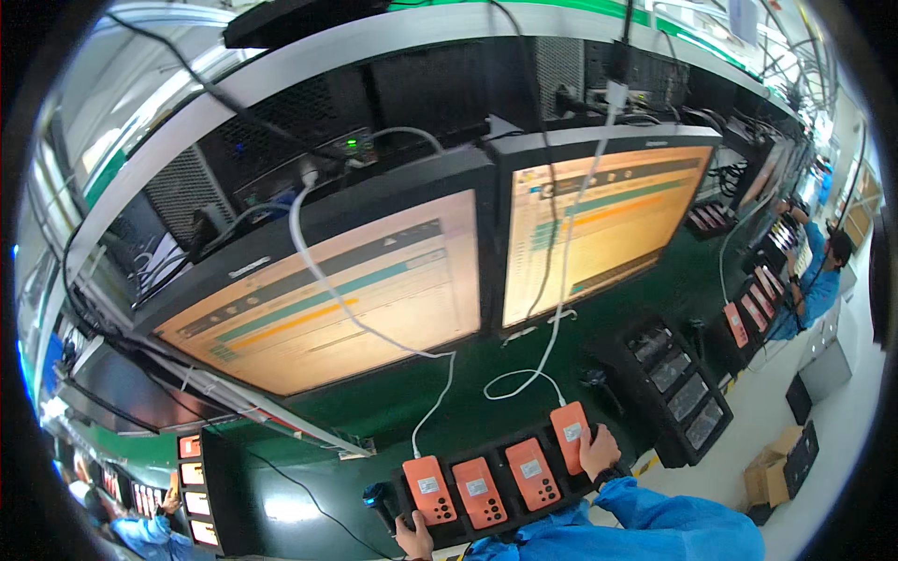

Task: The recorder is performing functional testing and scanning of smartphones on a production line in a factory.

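Several coral-orange smartphones lie back side up in a black tray [510, 451] in front of me, each with a white label. My left hand [414, 539] is closed at the lower left corner of the leftmost smartphone [428, 488]; its fingers are partly hidden. My right hand [599, 453] grips the lower right edge of the rightmost smartphone [568, 432], which sits higher than its neighbours. A white cable [432, 411] runs to the top of the leftmost phone, and another white cable [519, 395] to the rightmost. Two middle phones [480, 491] lie between my hands, untouched.
Two lit monitors [492, 224] stand behind the tray. A handheld scanner [379, 500] is left of it, another [599, 381] right. A black tray with clear-covered slots [687, 393] lies at right. Co-workers [818, 280] work at both sides. An open carton [774, 467] is on the floor.
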`<action>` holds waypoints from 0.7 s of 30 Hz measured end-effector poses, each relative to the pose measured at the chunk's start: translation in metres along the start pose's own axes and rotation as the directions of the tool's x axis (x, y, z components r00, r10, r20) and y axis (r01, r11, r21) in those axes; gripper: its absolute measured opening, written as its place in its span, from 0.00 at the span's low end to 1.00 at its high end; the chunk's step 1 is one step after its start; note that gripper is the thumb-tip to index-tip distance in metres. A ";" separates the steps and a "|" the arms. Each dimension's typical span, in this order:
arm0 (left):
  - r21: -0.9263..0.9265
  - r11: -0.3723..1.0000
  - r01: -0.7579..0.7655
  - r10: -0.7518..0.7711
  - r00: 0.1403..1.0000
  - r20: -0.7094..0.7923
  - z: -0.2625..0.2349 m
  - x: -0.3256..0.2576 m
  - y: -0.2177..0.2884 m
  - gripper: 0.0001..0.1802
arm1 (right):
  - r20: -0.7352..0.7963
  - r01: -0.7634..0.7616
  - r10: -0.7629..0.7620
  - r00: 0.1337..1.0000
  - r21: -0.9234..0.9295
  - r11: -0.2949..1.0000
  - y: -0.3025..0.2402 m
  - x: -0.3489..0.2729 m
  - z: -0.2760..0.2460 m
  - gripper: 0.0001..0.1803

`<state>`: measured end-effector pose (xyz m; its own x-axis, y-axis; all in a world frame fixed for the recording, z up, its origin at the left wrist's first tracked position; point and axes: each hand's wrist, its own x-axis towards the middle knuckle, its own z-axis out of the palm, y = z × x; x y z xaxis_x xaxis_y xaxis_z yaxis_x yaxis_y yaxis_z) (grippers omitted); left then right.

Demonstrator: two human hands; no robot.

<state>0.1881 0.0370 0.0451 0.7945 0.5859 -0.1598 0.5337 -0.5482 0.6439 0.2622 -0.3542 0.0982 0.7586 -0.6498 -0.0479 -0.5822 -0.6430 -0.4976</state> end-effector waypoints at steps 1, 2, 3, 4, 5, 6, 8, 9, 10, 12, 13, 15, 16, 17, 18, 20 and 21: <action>0.002 1.000 0.005 -0.005 1.000 -0.012 0.003 0.000 -0.004 0.30 | -0.010 -0.012 0.012 1.000 -0.021 1.000 0.002 0.000 0.003 0.26; -0.003 1.000 0.003 -0.003 1.000 -0.020 0.004 -0.002 -0.003 0.30 | -0.019 0.007 -0.007 1.000 -0.009 1.000 0.008 0.000 0.006 0.26; -0.007 1.000 0.004 -0.004 0.999 -0.032 0.003 -0.003 -0.002 0.30 | -0.026 0.029 -0.029 0.999 0.004 1.000 0.006 0.000 0.005 0.26; -0.045 0.998 -0.031 0.028 0.997 -0.070 0.011 -0.001 -0.015 0.30 | -0.003 0.020 -0.020 1.000 -0.010 1.000 0.003 -0.001 0.003 0.27; -0.066 0.998 -0.011 0.010 1.000 -0.014 0.010 -0.001 -0.011 0.28 | -0.021 0.052 -0.052 0.998 -0.016 0.999 0.012 0.002 0.010 0.27; -0.097 0.995 0.021 -0.022 1.000 -0.013 0.006 -0.002 0.001 0.28 | -0.065 0.043 -0.045 0.997 -0.033 0.999 0.012 0.001 0.012 0.25; -0.134 0.989 0.061 -0.064 0.998 -0.016 0.004 -0.003 0.007 0.28 | -0.107 0.046 -0.051 0.993 -0.052 0.998 0.011 0.001 0.015 0.24; -0.134 0.990 0.035 -0.039 0.999 -0.029 0.006 -0.001 0.005 0.28 | -0.120 0.046 -0.051 0.991 -0.049 0.998 0.010 0.000 0.016 0.23; -0.133 0.991 0.008 -0.014 0.999 -0.042 0.007 0.001 0.003 0.28 | -0.133 0.044 -0.050 0.990 -0.046 0.998 0.009 0.000 0.017 0.23; -0.100 0.995 0.007 -0.012 0.999 -0.045 0.005 0.007 0.002 0.27 | -0.102 0.045 -0.048 0.994 -0.039 0.998 0.005 -0.001 0.019 0.25; -0.062 0.998 0.001 -0.003 0.999 -0.046 0.002 0.008 0.001 0.27 | -0.070 0.037 -0.039 0.997 -0.029 0.999 0.002 -0.002 0.019 0.26; -0.068 0.997 -0.029 0.022 0.995 -0.094 -0.002 0.005 -0.002 0.26 | 0.018 0.017 -0.017 1.000 -0.018 1.000 -0.010 -0.004 0.014 0.26; -0.066 0.996 -0.067 0.058 0.990 -0.130 -0.005 0.003 -0.002 0.26 | 0.032 -0.012 0.013 0.999 -0.031 0.999 -0.016 -0.009 0.006 0.25; -0.030 0.998 -0.047 0.044 0.995 -0.088 -0.005 0.004 -0.005 0.25 | 0.053 -0.034 0.036 0.998 -0.034 0.999 -0.026 -0.009 0.001 0.24; -0.156 0.985 -0.077 0.058 0.991 -0.119 -0.004 0.001 -0.003 0.24 | 0.002 -0.037 0.037 0.999 -0.080 0.996 -0.008 -0.003 0.014 0.22; -0.037 0.999 -0.017 0.016 0.999 -0.031 0.000 -0.002 -0.007 0.24 | 0.184 0.095 -0.051 0.982 -0.236 0.967 0.008 0.005 0.015 0.24; -0.184 0.979 -0.087 0.071 0.993 -0.093 -0.004 -0.013 0.006 0.26 | 0.187 0.518 -0.494 0.849 -0.482 0.707 0.068 0.027 0.052 0.19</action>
<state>0.1798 0.0286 0.0540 0.8000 0.5984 -0.0435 0.4003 -0.4782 0.7817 0.2588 -0.3944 0.0184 0.9865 -0.1583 0.0428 -0.1600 -0.9862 0.0415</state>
